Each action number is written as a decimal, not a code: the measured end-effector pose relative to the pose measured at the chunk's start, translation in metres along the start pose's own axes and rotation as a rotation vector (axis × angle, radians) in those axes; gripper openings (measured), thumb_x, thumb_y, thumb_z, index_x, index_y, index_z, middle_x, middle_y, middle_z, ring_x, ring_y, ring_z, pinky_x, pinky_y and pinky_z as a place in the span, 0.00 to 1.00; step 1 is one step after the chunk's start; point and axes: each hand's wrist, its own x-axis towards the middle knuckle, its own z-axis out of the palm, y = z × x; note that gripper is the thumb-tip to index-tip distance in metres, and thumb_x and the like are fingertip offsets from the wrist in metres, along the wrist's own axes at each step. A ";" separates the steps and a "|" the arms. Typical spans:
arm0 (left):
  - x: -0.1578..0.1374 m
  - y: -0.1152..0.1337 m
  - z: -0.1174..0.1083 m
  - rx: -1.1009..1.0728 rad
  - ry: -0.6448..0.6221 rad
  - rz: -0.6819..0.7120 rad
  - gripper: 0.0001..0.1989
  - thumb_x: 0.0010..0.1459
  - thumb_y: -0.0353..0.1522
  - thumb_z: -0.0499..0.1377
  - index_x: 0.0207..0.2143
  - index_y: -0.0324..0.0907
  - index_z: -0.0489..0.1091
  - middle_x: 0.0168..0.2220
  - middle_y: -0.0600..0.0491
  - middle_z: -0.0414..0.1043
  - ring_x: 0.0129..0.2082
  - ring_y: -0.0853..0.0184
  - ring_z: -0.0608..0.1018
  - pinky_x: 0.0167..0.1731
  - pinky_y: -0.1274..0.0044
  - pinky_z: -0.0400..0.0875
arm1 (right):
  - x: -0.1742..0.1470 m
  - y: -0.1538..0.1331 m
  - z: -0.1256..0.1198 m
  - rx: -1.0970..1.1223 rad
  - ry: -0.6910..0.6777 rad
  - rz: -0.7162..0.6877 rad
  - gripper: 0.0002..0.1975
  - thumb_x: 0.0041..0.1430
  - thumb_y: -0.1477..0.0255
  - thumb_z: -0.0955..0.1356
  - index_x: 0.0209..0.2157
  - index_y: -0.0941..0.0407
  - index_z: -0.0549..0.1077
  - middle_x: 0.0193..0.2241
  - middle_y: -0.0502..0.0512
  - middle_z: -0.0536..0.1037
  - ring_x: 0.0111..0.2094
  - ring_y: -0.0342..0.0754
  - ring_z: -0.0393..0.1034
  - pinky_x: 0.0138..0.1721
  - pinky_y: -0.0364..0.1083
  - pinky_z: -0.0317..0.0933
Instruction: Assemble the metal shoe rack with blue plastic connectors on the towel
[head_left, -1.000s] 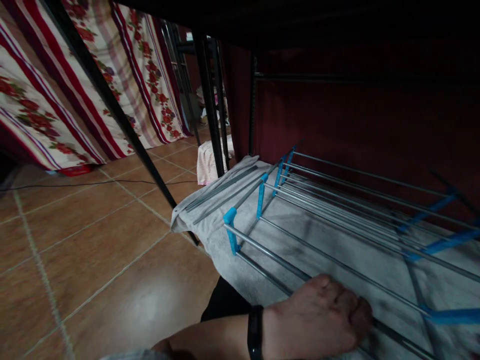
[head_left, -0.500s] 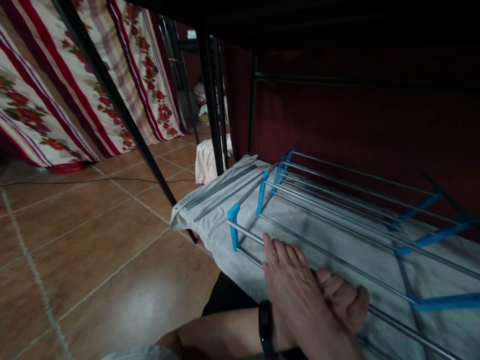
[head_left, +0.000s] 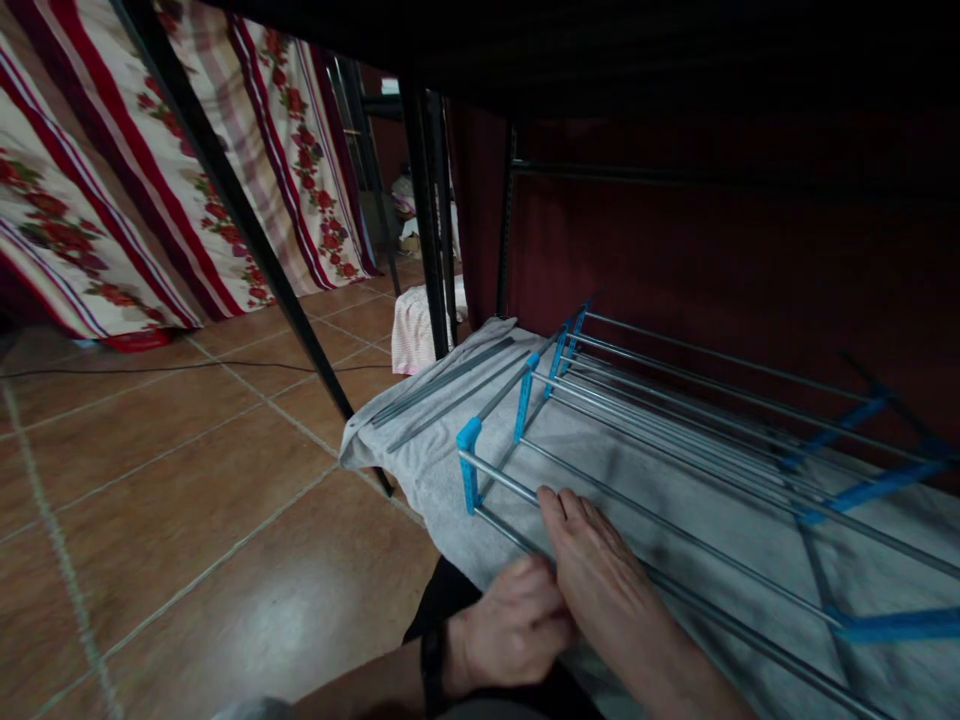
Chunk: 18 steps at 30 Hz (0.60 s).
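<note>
A rack of thin metal rods and blue plastic joints, like a shoe rack, lies on a grey cloth. My right hand is laid over its near metal rod, fingers together and bent over the far side. The rod passes beneath the palm and comes out on the right. Just left of it, touching or almost touching, my left hand is curled into a fist by the lower near rod. A dark band circles the left wrist. What the left fingers enclose is hidden.
Several loose grey tubes lie on the grey cloth near its left end. Black frame posts stand at left, under a dark overhead surface. A cable crosses the tiled floor. A striped floral curtain hangs beyond.
My left hand has come out from beneath the right forearm and moved left, so the wrists are no longer crossed. The right hand stays over the near rod, shifted slightly right.
</note>
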 end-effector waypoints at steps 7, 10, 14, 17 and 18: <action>0.009 -0.066 -0.085 -0.095 0.816 -0.879 0.11 0.68 0.42 0.58 0.44 0.45 0.72 0.43 0.50 0.75 0.44 0.63 0.76 0.48 0.72 0.71 | 0.000 -0.006 -0.003 0.049 0.012 0.030 0.27 0.59 0.89 0.58 0.58 0.58 0.66 0.47 0.59 0.79 0.47 0.52 0.76 0.51 0.52 0.73; 0.029 -0.084 -0.094 -0.325 0.607 -0.919 0.20 0.68 0.49 0.55 0.48 0.44 0.74 0.43 0.49 0.77 0.46 0.60 0.77 0.52 0.69 0.70 | -0.001 -0.004 -0.001 0.054 -0.003 0.029 0.28 0.60 0.90 0.58 0.58 0.58 0.67 0.47 0.58 0.79 0.47 0.51 0.76 0.51 0.52 0.74; 0.053 -0.094 -0.088 -0.673 0.554 -0.916 0.27 0.67 0.53 0.55 0.53 0.42 0.72 0.31 0.53 0.76 0.34 0.64 0.77 0.38 0.73 0.71 | -0.001 -0.005 0.000 0.044 -0.024 0.039 0.28 0.59 0.90 0.58 0.58 0.58 0.68 0.47 0.58 0.79 0.46 0.51 0.77 0.50 0.52 0.75; 0.066 -0.096 -0.080 -0.806 0.684 -0.978 0.28 0.64 0.55 0.58 0.49 0.40 0.74 0.23 0.57 0.68 0.24 0.70 0.69 0.25 0.79 0.63 | -0.001 -0.005 -0.002 0.034 -0.019 0.035 0.28 0.59 0.90 0.58 0.58 0.58 0.68 0.48 0.59 0.79 0.47 0.51 0.77 0.49 0.52 0.75; 0.069 -0.096 -0.079 -0.822 0.738 -0.997 0.27 0.62 0.55 0.59 0.47 0.40 0.74 0.22 0.59 0.65 0.22 0.72 0.67 0.24 0.80 0.61 | -0.001 -0.005 -0.003 0.029 -0.010 0.036 0.28 0.59 0.90 0.58 0.58 0.58 0.68 0.49 0.60 0.80 0.48 0.51 0.77 0.49 0.51 0.75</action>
